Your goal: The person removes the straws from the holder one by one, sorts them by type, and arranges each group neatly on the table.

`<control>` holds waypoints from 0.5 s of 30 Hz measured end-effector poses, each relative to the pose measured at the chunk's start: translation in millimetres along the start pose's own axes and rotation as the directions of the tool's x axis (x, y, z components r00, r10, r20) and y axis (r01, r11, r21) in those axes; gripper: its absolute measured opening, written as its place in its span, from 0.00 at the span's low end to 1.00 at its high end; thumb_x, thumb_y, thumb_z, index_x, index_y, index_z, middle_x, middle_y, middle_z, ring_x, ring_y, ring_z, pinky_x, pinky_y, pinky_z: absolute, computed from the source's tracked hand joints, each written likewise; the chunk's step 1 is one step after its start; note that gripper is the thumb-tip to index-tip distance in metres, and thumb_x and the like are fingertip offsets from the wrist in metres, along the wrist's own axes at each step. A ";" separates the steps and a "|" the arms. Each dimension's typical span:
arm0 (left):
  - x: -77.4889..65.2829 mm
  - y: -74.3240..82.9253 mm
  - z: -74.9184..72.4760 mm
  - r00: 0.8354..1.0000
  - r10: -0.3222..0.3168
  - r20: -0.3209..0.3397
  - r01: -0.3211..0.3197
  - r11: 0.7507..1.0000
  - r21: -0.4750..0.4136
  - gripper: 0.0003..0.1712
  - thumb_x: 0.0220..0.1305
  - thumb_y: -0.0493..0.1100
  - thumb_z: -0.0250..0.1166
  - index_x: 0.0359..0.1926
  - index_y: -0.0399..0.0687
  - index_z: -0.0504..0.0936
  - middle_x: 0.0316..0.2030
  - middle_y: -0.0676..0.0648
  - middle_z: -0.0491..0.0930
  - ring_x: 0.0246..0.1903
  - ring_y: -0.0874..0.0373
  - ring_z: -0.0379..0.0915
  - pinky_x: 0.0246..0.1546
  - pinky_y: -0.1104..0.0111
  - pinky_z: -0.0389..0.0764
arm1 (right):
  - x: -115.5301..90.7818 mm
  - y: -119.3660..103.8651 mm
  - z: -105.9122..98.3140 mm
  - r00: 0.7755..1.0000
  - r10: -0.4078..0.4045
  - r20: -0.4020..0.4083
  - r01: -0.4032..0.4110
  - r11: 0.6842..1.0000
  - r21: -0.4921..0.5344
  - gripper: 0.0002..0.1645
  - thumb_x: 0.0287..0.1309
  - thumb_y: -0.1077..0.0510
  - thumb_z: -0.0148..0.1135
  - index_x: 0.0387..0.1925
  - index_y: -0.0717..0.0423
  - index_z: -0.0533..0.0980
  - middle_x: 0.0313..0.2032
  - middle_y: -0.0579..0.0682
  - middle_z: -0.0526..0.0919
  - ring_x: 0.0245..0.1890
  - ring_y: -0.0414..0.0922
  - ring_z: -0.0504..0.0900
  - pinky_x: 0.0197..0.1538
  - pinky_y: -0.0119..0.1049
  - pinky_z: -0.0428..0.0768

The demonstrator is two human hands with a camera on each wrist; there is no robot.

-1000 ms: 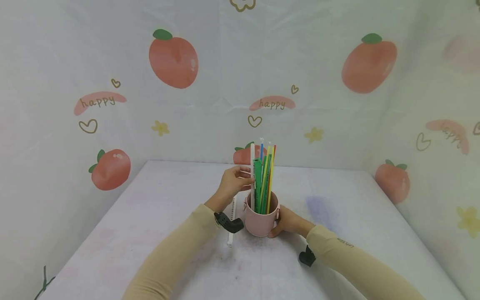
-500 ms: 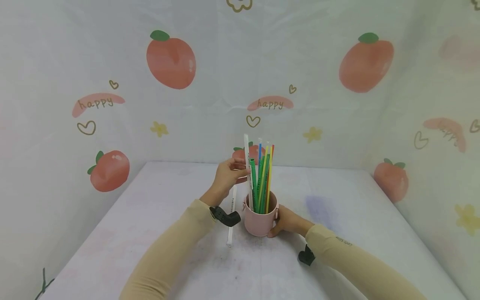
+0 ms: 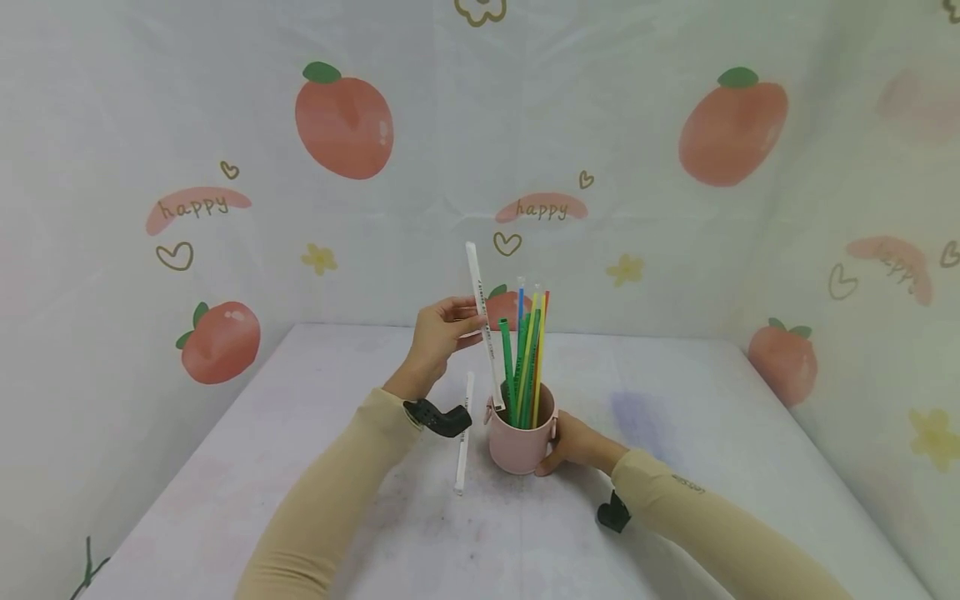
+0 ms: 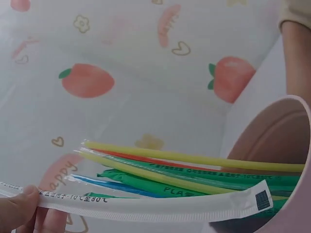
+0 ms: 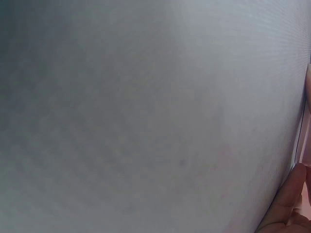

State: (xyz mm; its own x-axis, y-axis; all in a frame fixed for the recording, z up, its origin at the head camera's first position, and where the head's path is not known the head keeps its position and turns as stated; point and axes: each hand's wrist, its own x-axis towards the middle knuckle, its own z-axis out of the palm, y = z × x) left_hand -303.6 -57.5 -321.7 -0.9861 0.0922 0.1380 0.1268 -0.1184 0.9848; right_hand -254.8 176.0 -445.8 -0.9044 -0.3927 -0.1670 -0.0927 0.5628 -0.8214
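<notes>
Between thumb and fingers my left hand [image 3: 444,335] pinches a white paper-wrapped straw [image 3: 480,292], tilted with its top to the left. The straw's lower end is at the mouth of a pink cup [image 3: 517,450]; in the left wrist view that printed end [image 4: 243,204] shows near the rim. Several wrapped straws in green [image 3: 507,367], yellow, blue and red stand inside the cup. My right hand [image 3: 573,442] grips the cup low on its right side. Only a few of its fingers [image 5: 286,199] and a sliver of pink show in the right wrist view.
A second white wrapped straw [image 3: 463,450] lies on the table just left of the cup. The table [image 3: 247,467] has a pale cover and meets a printed cloth backdrop [image 3: 420,167] behind. Black wrist cameras [image 3: 438,418] sit on both wrists.
My left hand has moved up and to the left, drawing the white straw upward and away from the other straws. The cup and my right hand have stayed in place.
</notes>
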 end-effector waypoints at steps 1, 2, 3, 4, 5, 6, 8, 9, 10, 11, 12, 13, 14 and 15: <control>0.5 0.9 -1.2 1.000 -0.003 -0.002 0.003 1.000 -0.006 0.20 0.60 0.31 0.67 0.54 0.35 0.78 0.35 0.50 0.79 0.34 0.63 0.81 0.41 0.64 0.85 | 0.3 0.6 0.2 1.000 0.002 0.001 -0.002 1.000 0.001 0.54 0.30 0.63 0.84 0.62 0.64 0.67 0.62 0.58 0.73 0.66 0.56 0.67 0.71 0.56 0.60; 0.7 1.7 -2.7 1.000 -0.006 -0.002 0.006 1.000 -0.011 0.21 0.60 0.31 0.66 0.55 0.35 0.78 0.35 0.51 0.79 0.34 0.63 0.81 0.41 0.65 0.85 | 0.7 1.4 0.4 1.000 0.016 -0.003 -0.016 1.000 0.024 0.54 0.29 0.65 0.84 0.62 0.64 0.67 0.63 0.58 0.73 0.67 0.56 0.66 0.71 0.56 0.59; 0.9 2.5 -4.1 1.000 -0.009 0.000 0.009 1.000 -0.017 0.21 0.60 0.31 0.66 0.55 0.34 0.78 0.35 0.51 0.79 0.33 0.63 0.81 0.41 0.66 0.85 | 1.3 2.3 0.6 1.000 0.016 -0.004 -0.016 1.000 0.024 0.53 0.29 0.66 0.83 0.62 0.64 0.67 0.63 0.58 0.72 0.67 0.57 0.65 0.71 0.57 0.58; 1.0 3.2 -5.4 1.000 -0.013 0.002 0.013 1.000 -0.021 0.22 0.60 0.31 0.66 0.56 0.34 0.77 0.35 0.51 0.79 0.33 0.64 0.81 0.41 0.66 0.85 | 2.1 3.3 0.9 1.000 0.019 -0.005 -0.019 1.000 0.025 0.53 0.29 0.67 0.83 0.62 0.64 0.67 0.63 0.58 0.72 0.67 0.57 0.65 0.71 0.57 0.58; 1.0 3.8 -6.9 1.000 -0.015 0.004 0.015 1.000 -0.024 0.22 0.61 0.31 0.66 0.56 0.34 0.77 0.35 0.51 0.79 0.33 0.64 0.81 0.41 0.66 0.85 | 2.6 4.1 1.4 1.000 0.027 -0.008 -0.027 0.999 0.026 0.53 0.29 0.67 0.83 0.62 0.64 0.67 0.63 0.58 0.72 0.67 0.57 0.65 0.71 0.56 0.58; 0.8 4.3 -8.3 1.000 -0.017 0.006 0.017 1.000 -0.026 0.22 0.61 0.31 0.66 0.57 0.34 0.76 0.35 0.51 0.80 0.33 0.64 0.81 0.41 0.67 0.85 | 3.1 4.8 1.8 1.000 0.029 -0.010 -0.029 0.999 0.021 0.53 0.29 0.68 0.83 0.62 0.64 0.67 0.63 0.58 0.72 0.67 0.57 0.65 0.71 0.56 0.58; 0.6 4.9 -11.3 1.000 -0.020 0.011 0.021 0.999 -0.035 0.23 0.61 0.31 0.66 0.57 0.33 0.76 0.35 0.50 0.80 0.33 0.64 0.81 0.41 0.67 0.85 | 4.1 6.0 2.4 0.999 0.031 -0.013 -0.031 0.999 0.016 0.54 0.29 0.68 0.83 0.62 0.64 0.66 0.63 0.58 0.72 0.67 0.57 0.65 0.71 0.56 0.58; 0.5 5.0 -12.5 1.000 -0.021 0.013 0.022 0.999 -0.037 0.23 0.61 0.32 0.66 0.57 0.33 0.76 0.35 0.50 0.80 0.33 0.65 0.81 0.41 0.67 0.85 | 4.1 6.1 2.6 1.000 0.028 -0.013 -0.027 1.000 0.012 0.54 0.28 0.68 0.83 0.62 0.64 0.66 0.63 0.58 0.72 0.67 0.57 0.65 0.71 0.56 0.59; 0.4 5.2 -13.9 1.000 -0.022 0.014 0.023 0.999 -0.038 0.23 0.61 0.32 0.66 0.58 0.33 0.76 0.36 0.50 0.80 0.33 0.65 0.81 0.41 0.67 0.85 | 4.1 6.0 2.8 0.999 0.031 -0.013 -0.031 0.999 0.018 0.54 0.28 0.68 0.83 0.63 0.64 0.66 0.63 0.58 0.72 0.67 0.56 0.65 0.71 0.56 0.58; 0.4 5.2 -15.3 1.000 -0.022 0.016 0.023 0.999 -0.040 0.23 0.61 0.32 0.65 0.58 0.33 0.76 0.36 0.50 0.80 0.33 0.64 0.81 0.42 0.67 0.85 | 4.0 5.7 2.8 0.999 0.034 -0.015 -0.034 0.999 0.021 0.55 0.28 0.68 0.83 0.63 0.63 0.66 0.64 0.57 0.72 0.68 0.56 0.65 0.71 0.56 0.58; 0.3 5.1 -16.6 1.000 -0.022 0.017 0.023 0.999 -0.039 0.23 0.62 0.32 0.65 0.58 0.33 0.76 0.36 0.50 0.80 0.33 0.64 0.81 0.43 0.66 0.85 | 4.1 5.4 2.8 0.999 0.036 -0.015 -0.036 0.999 0.026 0.55 0.28 0.68 0.83 0.63 0.63 0.66 0.64 0.57 0.72 0.68 0.56 0.64 0.72 0.56 0.58; 0.3 5.0 -17.9 1.000 -0.022 0.017 0.023 0.999 -0.033 0.22 0.62 0.32 0.65 0.58 0.33 0.76 0.36 0.50 0.79 0.33 0.64 0.81 0.44 0.65 0.84 | 4.3 5.3 2.8 0.999 0.039 -0.016 -0.038 0.999 0.029 0.55 0.28 0.67 0.83 0.63 0.63 0.66 0.64 0.57 0.71 0.68 0.56 0.64 0.72 0.56 0.58; 0.3 4.8 -19.2 1.000 -0.024 0.017 0.025 0.999 -0.030 0.22 0.62 0.32 0.65 0.58 0.33 0.76 0.36 0.50 0.79 0.34 0.64 0.81 0.45 0.64 0.84 | 4.4 5.2 2.7 0.999 0.044 -0.018 -0.044 0.999 0.031 0.55 0.28 0.67 0.83 0.63 0.63 0.66 0.64 0.57 0.71 0.68 0.56 0.64 0.72 0.56 0.58; 0.4 4.6 -20.7 1.000 -0.027 0.016 0.027 0.999 -0.025 0.22 0.62 0.32 0.65 0.58 0.33 0.75 0.36 0.50 0.79 0.34 0.64 0.81 0.46 0.63 0.84 | 4.5 5.1 2.6 0.999 0.048 -0.019 -0.048 0.998 0.029 0.56 0.28 0.67 0.84 0.63 0.63 0.66 0.64 0.57 0.71 0.68 0.56 0.64 0.72 0.56 0.58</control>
State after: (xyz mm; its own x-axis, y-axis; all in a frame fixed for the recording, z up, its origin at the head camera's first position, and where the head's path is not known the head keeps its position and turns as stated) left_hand -305.5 -78.5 -319.3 -0.9874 0.1107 0.1129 0.0969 -0.1409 0.9853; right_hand -258.3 175.2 -452.2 -0.9158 -0.3508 -0.1957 -0.0374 0.5595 -0.8280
